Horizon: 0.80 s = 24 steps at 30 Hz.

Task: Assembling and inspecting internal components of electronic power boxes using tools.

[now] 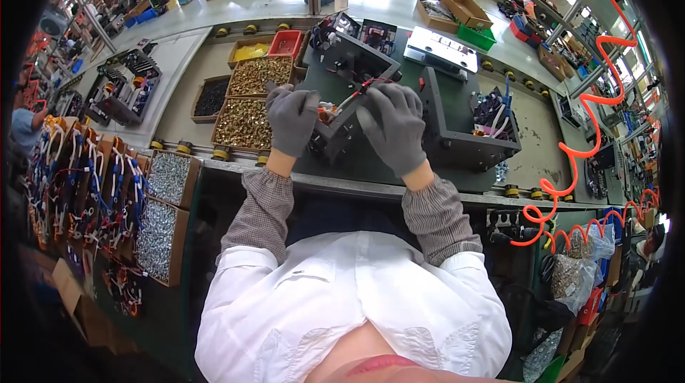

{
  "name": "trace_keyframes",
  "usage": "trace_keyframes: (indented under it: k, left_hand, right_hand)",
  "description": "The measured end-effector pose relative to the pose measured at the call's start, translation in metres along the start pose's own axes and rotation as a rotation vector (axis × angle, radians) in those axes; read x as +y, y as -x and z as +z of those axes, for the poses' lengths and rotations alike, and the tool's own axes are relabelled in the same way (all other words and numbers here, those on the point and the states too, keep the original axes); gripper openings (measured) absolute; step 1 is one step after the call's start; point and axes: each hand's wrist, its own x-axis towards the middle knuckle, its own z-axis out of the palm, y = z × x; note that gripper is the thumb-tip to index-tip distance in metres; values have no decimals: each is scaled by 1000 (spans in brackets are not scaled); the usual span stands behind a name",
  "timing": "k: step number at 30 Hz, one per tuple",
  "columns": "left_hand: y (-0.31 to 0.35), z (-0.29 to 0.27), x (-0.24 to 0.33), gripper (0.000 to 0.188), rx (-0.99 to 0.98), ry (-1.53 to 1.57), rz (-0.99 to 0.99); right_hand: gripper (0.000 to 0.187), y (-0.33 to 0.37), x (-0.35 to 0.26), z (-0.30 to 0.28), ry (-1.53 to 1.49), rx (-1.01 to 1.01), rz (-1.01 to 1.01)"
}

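Both my hands wear grey gloves and are over a dark metal chassis [382, 62] on the dark green work surface. My left hand [291, 120] is closed with curled fingers at the chassis's left side, near the bins of brass parts; what it pinches, if anything, is too small to make out. My right hand [394, 126] has its thumb and fingers closed around a bundle of thin cables [349, 103], with red, white and black wires showing between the hands. The cable ends inside the chassis are partly hidden by my gloves.
A second black chassis [474, 144] stands to the right, beside a white metal panel [441, 50]. Boxes of brass fasteners [245, 123] and a red bin [285, 43] lie left. Wire harnesses [82, 176] hang by boxes of silver screws [160, 237]. An orange coiled hose [571, 155] hangs right.
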Motion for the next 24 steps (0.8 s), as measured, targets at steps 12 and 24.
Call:
trace_keyframes:
  k: [12,24]
  left_hand:
    - [-11,-17,23,35,362,92,199]
    - [28,-6,-7,17,169,215,93]
  right_hand:
    - [39,-27,-55,55,-454,-274,-115]
    - [30,60,20,53,-860,355,978]
